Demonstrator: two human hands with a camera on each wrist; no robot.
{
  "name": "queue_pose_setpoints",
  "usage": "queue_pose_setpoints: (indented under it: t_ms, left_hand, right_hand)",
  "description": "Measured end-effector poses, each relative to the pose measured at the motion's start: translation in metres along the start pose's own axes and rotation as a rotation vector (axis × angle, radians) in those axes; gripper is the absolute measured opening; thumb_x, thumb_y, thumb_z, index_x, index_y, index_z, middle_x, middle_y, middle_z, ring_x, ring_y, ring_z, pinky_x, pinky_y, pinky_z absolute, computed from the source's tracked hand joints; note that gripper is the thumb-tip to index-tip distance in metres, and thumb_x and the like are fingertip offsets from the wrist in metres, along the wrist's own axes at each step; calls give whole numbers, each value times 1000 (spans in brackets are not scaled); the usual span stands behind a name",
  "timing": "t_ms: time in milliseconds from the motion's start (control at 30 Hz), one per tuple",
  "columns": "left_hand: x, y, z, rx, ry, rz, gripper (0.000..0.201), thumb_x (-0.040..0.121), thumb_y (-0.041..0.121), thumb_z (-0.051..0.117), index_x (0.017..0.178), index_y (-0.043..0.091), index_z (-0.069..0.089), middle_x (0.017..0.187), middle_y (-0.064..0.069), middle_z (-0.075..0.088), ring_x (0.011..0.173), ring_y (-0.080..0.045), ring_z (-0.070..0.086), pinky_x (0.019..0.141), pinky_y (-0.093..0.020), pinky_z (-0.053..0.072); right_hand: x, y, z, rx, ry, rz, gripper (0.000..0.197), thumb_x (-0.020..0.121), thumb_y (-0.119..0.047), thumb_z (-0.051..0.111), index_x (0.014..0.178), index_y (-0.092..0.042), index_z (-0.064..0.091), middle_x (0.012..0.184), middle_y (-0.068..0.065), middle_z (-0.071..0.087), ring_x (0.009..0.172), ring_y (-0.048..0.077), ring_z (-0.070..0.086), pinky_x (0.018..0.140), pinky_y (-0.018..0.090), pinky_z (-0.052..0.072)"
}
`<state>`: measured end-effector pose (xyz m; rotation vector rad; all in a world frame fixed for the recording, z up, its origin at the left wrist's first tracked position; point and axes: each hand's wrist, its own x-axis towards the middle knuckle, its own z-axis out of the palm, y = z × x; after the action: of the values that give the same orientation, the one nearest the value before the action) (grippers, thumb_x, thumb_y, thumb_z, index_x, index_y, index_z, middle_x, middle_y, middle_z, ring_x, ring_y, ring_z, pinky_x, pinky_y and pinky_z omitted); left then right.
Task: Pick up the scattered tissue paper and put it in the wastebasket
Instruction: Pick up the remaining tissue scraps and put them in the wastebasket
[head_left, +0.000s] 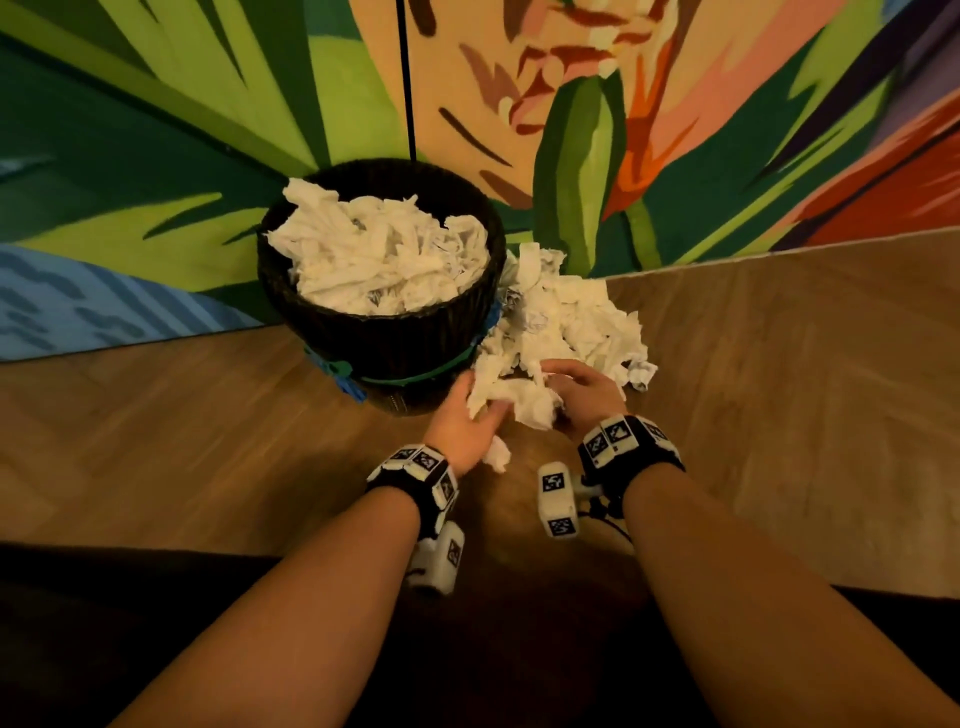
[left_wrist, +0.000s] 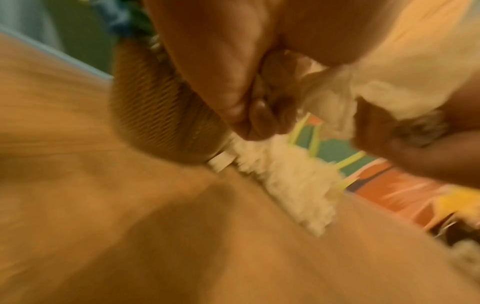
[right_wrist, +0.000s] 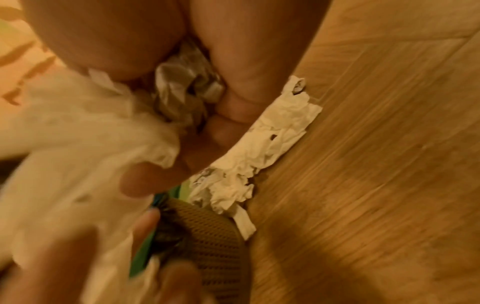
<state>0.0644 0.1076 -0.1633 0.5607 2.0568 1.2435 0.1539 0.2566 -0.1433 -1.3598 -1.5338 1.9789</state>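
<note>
The picture was blurred. The left hand (left_wrist: 233, 67) reached down with its fingers (left_wrist: 259, 115) bunched together, gripping a wad of tissue (left_wrist: 384, 82). Just behind the fingers stood the ribbed wastebasket (left_wrist: 155, 111) on the wooden floor (left_wrist: 130, 226). More crumpled tissue (left_wrist: 293, 185) lay on the floor beside the wastebasket's base.

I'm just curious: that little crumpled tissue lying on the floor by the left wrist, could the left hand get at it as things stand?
Probably yes. The small tissue lies on bare floor right beside the left hand with nothing over it. But that hand already grips a tissue bundle, so its fingers are busy.
</note>
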Motion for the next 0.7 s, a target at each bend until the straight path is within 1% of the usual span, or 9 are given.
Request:
queue_pose_setpoints:
  t_ms: [67, 100, 200, 267, 367, 433, 567, 633, 700]
  left_hand:
    - [-4, 19, 2, -91, -42, 66, 74, 84, 71, 51, 146, 32, 39, 131, 19, 52, 125, -8, 49, 104, -29, 38]
    - [-5, 26, 2, -111, -47, 92, 73, 83, 71, 50, 143, 30, 45, 132, 15, 57, 124, -9, 53, 104, -29, 40]
    - [-8, 40, 2, -109, 12, 168, 37, 95, 43, 59, 128, 25, 60, 120, 4, 67, 114, -15, 61, 100, -33, 47]
    - [-9, 48, -2, -163, 70, 197, 27, 97, 37, 58, 123, 28, 62, 115, 6, 69, 108, -11, 63, 95, -31, 48]
    - [-13, 61, -11, -210, 132, 234, 27, 96, 41, 58, 120, 29, 64, 111, 11, 69, 108, -7, 63, 94, -26, 46]
    - [-14, 69, -16, -218, 154, 249, 19, 94, 36, 63, 113, 31, 63, 105, 14, 69, 105, -6, 64, 95, -27, 48]
    - [-20, 98, -32, -165, 185, 413, 39, 92, 12, 61, 129, 20, 55, 102, 21, 60, 101, 1, 60, 85, -5, 44]
    - [-23, 123, -43, -173, 211, 484, 29, 90, 13, 59, 117, 24, 58, 99, 6, 64, 99, -8, 62, 84, -20, 51]
    - [-25, 146, -58, -202, 279, 532, 19, 90, 24, 57, 99, 41, 58, 94, 7, 66, 88, 1, 61, 77, -26, 51]
  right_hand:
    - [-9, -9, 7, -8, -65, -26, 28, 88, -5, 65, 78, -27, 79, 78, 5, 75, 66, 20, 67, 65, 35, 57]
    - [-13, -14, 9, -10, -76, -43, 27, 89, -6, 64, 81, -27, 79, 80, 6, 75, 69, 21, 67, 66, 35, 58]
    - [-22, -30, 10, 45, -55, -81, 26, 90, -3, 61, 83, -23, 77, 82, 6, 74, 74, 22, 67, 59, 30, 57]
    - [-27, -41, 6, 115, 5, -97, 21, 89, -2, 64, 86, -20, 74, 89, 9, 73, 78, 24, 69, 56, 29, 57]
    - [-36, -55, 1, 286, 86, -116, 14, 91, -7, 64, 86, -17, 72, 85, 6, 74, 70, 20, 72, 50, 25, 55]
    - [-36, -63, -1, 400, 114, -110, 12, 91, -9, 64, 86, -16, 72, 93, 6, 72, 79, 23, 72, 54, 28, 57]
    - [-35, -78, -3, 448, 168, -111, 3, 87, -12, 72, 90, -13, 72, 104, 12, 67, 91, 28, 66, 59, 27, 57]
    - [-34, -87, -1, 476, 153, -144, 8, 86, 0, 69, 91, -7, 69, 100, 13, 66, 87, 27, 65, 60, 26, 57]
    - [-34, -96, 4, 511, 119, -177, 15, 86, 12, 60, 85, -3, 63, 93, 15, 63, 84, 27, 65, 61, 26, 57]
